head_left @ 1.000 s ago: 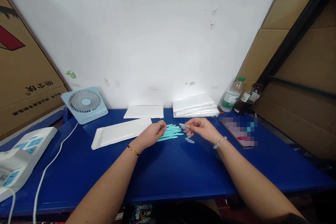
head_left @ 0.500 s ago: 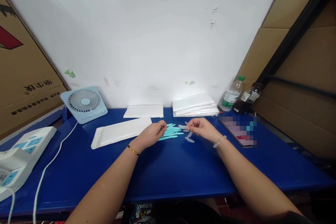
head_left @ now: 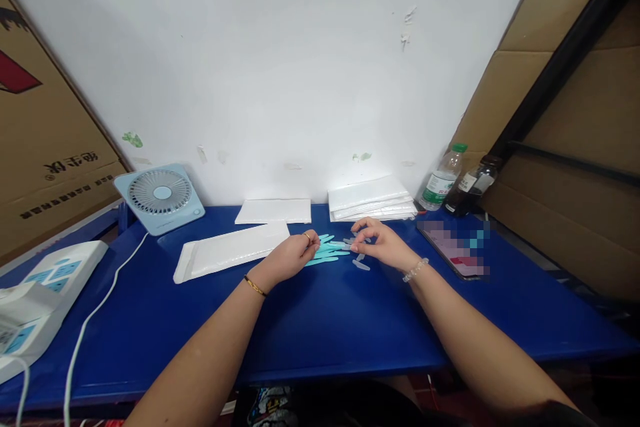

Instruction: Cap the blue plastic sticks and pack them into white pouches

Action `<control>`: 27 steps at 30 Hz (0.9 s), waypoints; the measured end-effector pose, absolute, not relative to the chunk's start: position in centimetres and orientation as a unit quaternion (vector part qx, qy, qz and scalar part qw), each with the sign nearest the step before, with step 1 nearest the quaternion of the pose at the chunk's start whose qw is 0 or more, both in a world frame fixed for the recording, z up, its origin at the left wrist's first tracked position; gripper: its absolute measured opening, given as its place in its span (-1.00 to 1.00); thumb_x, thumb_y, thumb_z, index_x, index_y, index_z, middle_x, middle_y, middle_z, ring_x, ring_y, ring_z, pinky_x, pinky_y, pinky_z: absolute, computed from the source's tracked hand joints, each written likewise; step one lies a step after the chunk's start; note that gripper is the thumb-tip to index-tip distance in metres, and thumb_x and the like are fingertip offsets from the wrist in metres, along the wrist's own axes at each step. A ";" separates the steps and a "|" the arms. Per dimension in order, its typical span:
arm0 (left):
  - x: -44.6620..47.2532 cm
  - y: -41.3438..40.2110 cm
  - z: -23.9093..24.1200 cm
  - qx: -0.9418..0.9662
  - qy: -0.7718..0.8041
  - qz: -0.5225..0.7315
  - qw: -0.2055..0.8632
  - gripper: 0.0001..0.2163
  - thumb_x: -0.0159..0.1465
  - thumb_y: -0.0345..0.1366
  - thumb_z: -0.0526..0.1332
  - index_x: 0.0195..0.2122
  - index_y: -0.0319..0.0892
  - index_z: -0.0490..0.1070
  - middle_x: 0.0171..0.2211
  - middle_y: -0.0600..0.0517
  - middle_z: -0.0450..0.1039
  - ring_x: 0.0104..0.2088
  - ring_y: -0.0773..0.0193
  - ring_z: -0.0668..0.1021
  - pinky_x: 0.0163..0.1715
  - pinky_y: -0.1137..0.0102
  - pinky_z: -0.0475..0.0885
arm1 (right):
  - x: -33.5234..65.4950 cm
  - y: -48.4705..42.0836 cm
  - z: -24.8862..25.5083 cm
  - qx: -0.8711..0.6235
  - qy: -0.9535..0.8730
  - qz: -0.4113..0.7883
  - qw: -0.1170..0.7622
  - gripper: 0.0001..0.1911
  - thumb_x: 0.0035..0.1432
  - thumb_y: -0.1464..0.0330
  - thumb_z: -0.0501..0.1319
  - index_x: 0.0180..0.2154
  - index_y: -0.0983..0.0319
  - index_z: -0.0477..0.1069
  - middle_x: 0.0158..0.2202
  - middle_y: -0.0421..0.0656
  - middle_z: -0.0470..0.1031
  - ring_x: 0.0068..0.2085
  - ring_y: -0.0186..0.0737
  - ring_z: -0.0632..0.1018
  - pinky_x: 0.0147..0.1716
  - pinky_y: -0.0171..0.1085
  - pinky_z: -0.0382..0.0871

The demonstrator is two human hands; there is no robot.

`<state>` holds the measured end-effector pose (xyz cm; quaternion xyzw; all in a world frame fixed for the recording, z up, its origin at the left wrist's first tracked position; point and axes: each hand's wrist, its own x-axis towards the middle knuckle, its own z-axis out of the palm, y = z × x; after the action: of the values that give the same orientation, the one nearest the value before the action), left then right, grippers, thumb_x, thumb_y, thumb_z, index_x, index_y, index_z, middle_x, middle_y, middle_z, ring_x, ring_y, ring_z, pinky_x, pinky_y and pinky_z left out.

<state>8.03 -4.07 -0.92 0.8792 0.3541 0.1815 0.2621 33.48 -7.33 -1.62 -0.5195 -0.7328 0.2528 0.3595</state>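
Observation:
Several thin turquoise strips [head_left: 331,251] lie fanned on the blue table [head_left: 320,320] between my hands. My left hand [head_left: 290,255] rests on their left ends, its fingers curled and pressed on them. My right hand [head_left: 379,243] hovers at their right ends, thumb and fingers pinched on a small clear plastic piece [head_left: 351,241]. Another clear piece [head_left: 361,265] lies on the table just below that hand.
A white padded envelope [head_left: 231,250] lies left of my hands, a flat white sheet [head_left: 274,211] and a stack of envelopes [head_left: 371,199] behind. A small fan [head_left: 161,195], a phone [head_left: 456,250], two bottles [head_left: 443,180] and cardboard surround the area.
My right hand has shifted slightly left towards the strips, its fingers now over the clear pieces. My left hand has hardly moved.

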 end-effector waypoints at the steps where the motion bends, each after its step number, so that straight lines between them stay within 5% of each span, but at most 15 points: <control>1: 8.1 -4.2 -1.0 0.879 0.349 0.178 0.271 -0.76 0.33 -0.15 -0.08 -0.30 -0.16 0.27 -0.46 0.07 0.38 -0.49 0.33 0.38 -0.45 0.43 0.26 | 33.3 -7.4 -1.6 -0.519 -0.737 0.253 0.352 -0.74 -0.02 0.13 0.32 -0.50 0.19 0.54 -0.11 -0.10 0.39 -0.03 -0.06 0.39 -0.08 -0.13 0.30; 6: 8.9 -4.9 -1.4 0.869 0.337 0.112 0.344 -0.77 0.31 -0.20 -0.03 -0.35 -0.20 0.34 -0.44 0.05 0.48 -0.51 0.37 0.48 -0.43 0.46 0.32 | 32.6 -7.8 -1.3 -0.511 -0.778 0.239 0.278 -0.79 -0.02 0.16 0.32 -0.45 0.16 0.57 -0.02 -0.10 0.38 0.04 0.01 0.32 -0.06 -0.07 0.23; 12: 9.0 -4.9 -1.7 0.911 0.348 0.097 0.198 -0.83 0.21 -0.18 0.15 -0.32 -0.14 0.45 -0.37 0.03 0.50 -0.36 0.27 0.49 -0.42 0.45 0.27 | 33.6 -8.1 -0.8 -0.542 -0.799 0.174 0.194 -0.85 -0.03 0.18 0.33 -0.46 0.10 0.57 -0.10 -0.16 0.40 -0.01 -0.02 0.33 0.02 0.02 0.01; 17: 8.3 -3.8 -1.8 0.908 0.406 0.077 0.075 -0.84 0.14 -0.22 0.23 -0.27 -0.14 0.46 -0.27 -0.02 0.49 -0.29 0.19 0.50 -0.37 0.40 0.27 | 34.3 -8.0 -1.4 -0.591 -0.789 0.115 0.123 -0.83 -0.14 0.19 0.38 -0.52 0.14 0.54 -0.28 -0.13 0.39 -0.13 -0.04 0.34 -0.09 -0.01 0.03; 27: 8.2 -3.5 -1.8 0.908 0.409 0.062 0.070 -0.90 0.16 -0.29 0.17 -0.43 -0.14 0.45 -0.39 0.04 0.50 -0.42 0.27 0.47 -0.44 0.42 0.22 | 33.6 -8.1 -1.7 -0.570 -0.803 0.132 0.115 -0.94 -0.03 0.35 0.28 -0.49 0.19 0.46 -0.30 -0.16 0.46 -0.16 -0.10 0.40 -0.12 -0.09 0.08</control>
<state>8.24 -3.45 -1.84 0.9079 0.4086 0.0615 0.0701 33.62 -8.14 -1.71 -0.5701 -0.8028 0.1320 0.1146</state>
